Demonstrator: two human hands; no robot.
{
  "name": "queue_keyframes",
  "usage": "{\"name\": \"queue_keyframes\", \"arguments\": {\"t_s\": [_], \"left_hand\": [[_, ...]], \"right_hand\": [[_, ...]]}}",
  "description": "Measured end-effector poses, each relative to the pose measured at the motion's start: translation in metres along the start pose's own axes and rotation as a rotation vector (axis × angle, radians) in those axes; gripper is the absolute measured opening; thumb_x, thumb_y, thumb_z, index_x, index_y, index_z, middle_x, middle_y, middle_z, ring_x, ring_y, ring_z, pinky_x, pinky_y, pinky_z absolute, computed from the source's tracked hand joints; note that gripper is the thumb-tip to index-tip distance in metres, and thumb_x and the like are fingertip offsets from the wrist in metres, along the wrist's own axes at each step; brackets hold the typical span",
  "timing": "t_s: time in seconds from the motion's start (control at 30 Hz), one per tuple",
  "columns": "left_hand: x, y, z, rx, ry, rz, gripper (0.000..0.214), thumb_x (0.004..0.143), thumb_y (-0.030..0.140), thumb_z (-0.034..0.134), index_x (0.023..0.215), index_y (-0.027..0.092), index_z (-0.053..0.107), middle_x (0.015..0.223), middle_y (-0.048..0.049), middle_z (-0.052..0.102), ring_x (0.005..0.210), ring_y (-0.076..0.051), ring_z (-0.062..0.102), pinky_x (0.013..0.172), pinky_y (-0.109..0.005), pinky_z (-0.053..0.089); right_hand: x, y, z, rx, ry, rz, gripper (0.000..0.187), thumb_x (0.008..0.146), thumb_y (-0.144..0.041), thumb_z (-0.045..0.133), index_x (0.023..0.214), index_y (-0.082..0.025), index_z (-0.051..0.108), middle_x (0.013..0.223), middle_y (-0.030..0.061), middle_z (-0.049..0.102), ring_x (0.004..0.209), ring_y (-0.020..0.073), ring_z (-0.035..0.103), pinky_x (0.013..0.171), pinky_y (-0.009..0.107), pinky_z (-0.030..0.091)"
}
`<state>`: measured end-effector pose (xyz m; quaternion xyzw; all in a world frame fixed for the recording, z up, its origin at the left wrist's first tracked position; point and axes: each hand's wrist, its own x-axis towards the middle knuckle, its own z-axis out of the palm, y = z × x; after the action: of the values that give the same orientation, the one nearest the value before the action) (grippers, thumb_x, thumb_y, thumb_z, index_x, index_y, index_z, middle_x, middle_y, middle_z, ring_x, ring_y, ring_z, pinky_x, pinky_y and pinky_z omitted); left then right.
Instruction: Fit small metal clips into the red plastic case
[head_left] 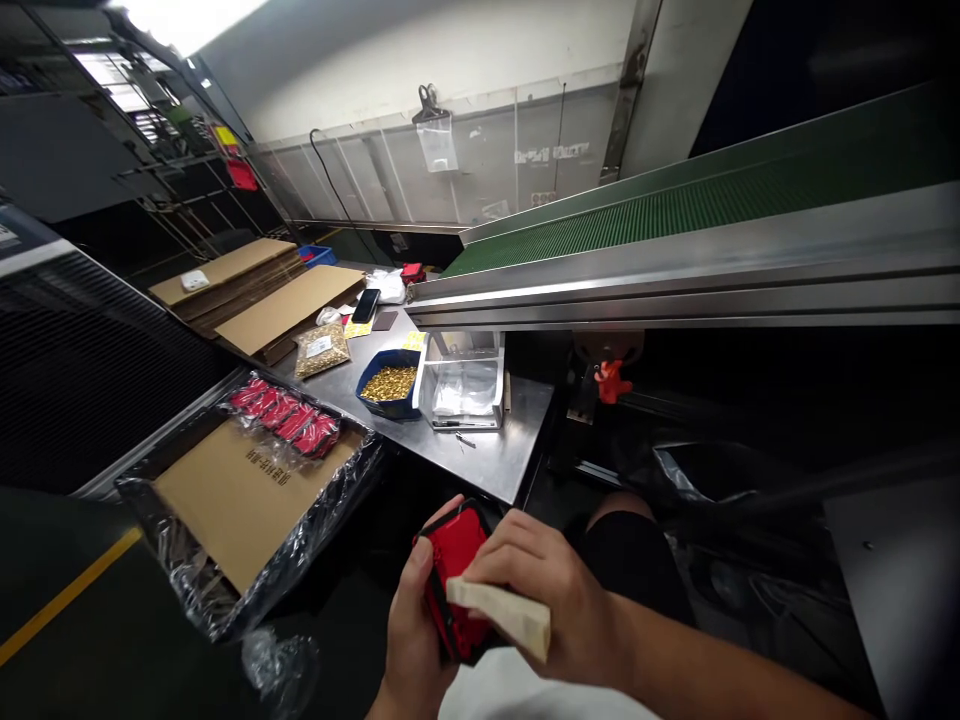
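My left hand [409,625] grips a red and black case [454,560] from its left side, low in the head view. My right hand [551,590] holds a pale flat block [501,614] and presses it against the face of the red case. Both hands are above my lap, just in front of a steel table [495,460].
A plastic-lined carton [247,500] holds a cardboard sheet and a row of red cases [285,408]. On the table are a blue bin of brass parts [388,385], a clear box [463,385] and a bag of brass parts [322,350]. A green conveyor [675,215] runs overhead on the right.
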<state>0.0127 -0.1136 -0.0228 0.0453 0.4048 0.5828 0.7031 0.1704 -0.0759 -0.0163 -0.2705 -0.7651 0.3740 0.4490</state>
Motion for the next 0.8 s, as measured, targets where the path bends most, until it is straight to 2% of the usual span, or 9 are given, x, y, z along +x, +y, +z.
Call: {"name": "queue_keyframes", "arguments": {"t_s": [0.13, 0.23, 0.33, 0.4, 0.63, 0.67, 0.8], "left_hand": [[0.001, -0.001, 0.001, 0.008, 0.020, -0.025, 0.062, 0.088, 0.041, 0.062, 0.142, 0.018, 0.045, 0.096, -0.0112, 0.073, 0.087, -0.027, 0.070, 0.082, -0.041, 0.059], [0.002, -0.002, 0.000, 0.011, 0.001, -0.046, 0.064, 0.088, 0.043, 0.062, 0.143, 0.016, 0.044, 0.095, -0.0122, 0.073, 0.087, -0.028, 0.070, 0.082, -0.042, 0.059], [0.005, -0.002, -0.001, 0.008, 0.017, -0.049, 0.065, 0.087, 0.043, 0.062, 0.143, 0.017, 0.044, 0.090, -0.0103, 0.073, 0.082, -0.026, 0.070, 0.082, -0.042, 0.058], [0.007, -0.002, -0.002, 0.026, 0.013, -0.037, 0.066, 0.085, 0.045, 0.064, 0.142, 0.016, 0.046, 0.085, -0.0089, 0.072, 0.079, -0.026, 0.069, 0.082, -0.042, 0.059], [0.009, 0.001, -0.001, 0.040, 0.020, -0.044, 0.068, 0.084, 0.044, 0.066, 0.144, 0.018, 0.044, 0.098, -0.0130, 0.075, 0.092, -0.032, 0.071, 0.087, -0.046, 0.058], [0.009, 0.002, 0.001, 0.031, 0.020, -0.046, 0.068, 0.084, 0.044, 0.066, 0.143, 0.019, 0.045, 0.099, -0.0134, 0.075, 0.093, -0.032, 0.071, 0.088, -0.046, 0.058], [0.002, 0.008, 0.011, -0.053, -0.012, -0.072, 0.062, 0.086, 0.049, 0.061, 0.141, 0.024, 0.049, 0.110, -0.0140, 0.074, 0.105, -0.033, 0.068, 0.094, -0.048, 0.056]], "right_hand": [[0.001, 0.001, -0.003, -0.036, 0.028, 0.027, 0.020, 0.086, -0.022, 0.060, 0.105, -0.022, 0.064, 0.092, 0.0052, 0.069, 0.083, 0.0191, 0.058, 0.076, 0.038, 0.046], [0.000, 0.002, -0.003, -0.022, -0.033, -0.029, 0.023, 0.084, -0.022, 0.061, 0.108, -0.021, 0.063, 0.093, 0.0053, 0.070, 0.083, 0.0197, 0.058, 0.077, 0.039, 0.046], [-0.001, 0.002, -0.002, -0.049, 0.017, 0.031, 0.019, 0.087, -0.022, 0.059, 0.105, -0.022, 0.064, 0.092, 0.0045, 0.069, 0.084, 0.0192, 0.057, 0.077, 0.038, 0.046], [-0.002, 0.002, -0.001, -0.034, -0.017, -0.008, 0.020, 0.085, -0.022, 0.059, 0.105, -0.021, 0.063, 0.092, 0.0049, 0.069, 0.084, 0.0194, 0.057, 0.077, 0.038, 0.046], [0.002, 0.004, 0.001, -0.092, 0.009, 0.006, 0.022, 0.083, -0.023, 0.058, 0.104, -0.020, 0.063, 0.092, 0.0066, 0.067, 0.083, 0.0215, 0.055, 0.075, 0.039, 0.044], [0.003, 0.005, -0.001, -0.115, 0.037, 0.028, 0.019, 0.084, -0.023, 0.058, 0.102, -0.020, 0.063, 0.092, 0.0068, 0.066, 0.083, 0.0215, 0.055, 0.074, 0.039, 0.044], [0.005, 0.011, -0.013, -0.121, 0.286, 0.254, 0.012, 0.091, -0.028, 0.057, 0.095, -0.020, 0.065, 0.090, 0.0051, 0.064, 0.089, 0.0196, 0.056, 0.079, 0.037, 0.045]]}}
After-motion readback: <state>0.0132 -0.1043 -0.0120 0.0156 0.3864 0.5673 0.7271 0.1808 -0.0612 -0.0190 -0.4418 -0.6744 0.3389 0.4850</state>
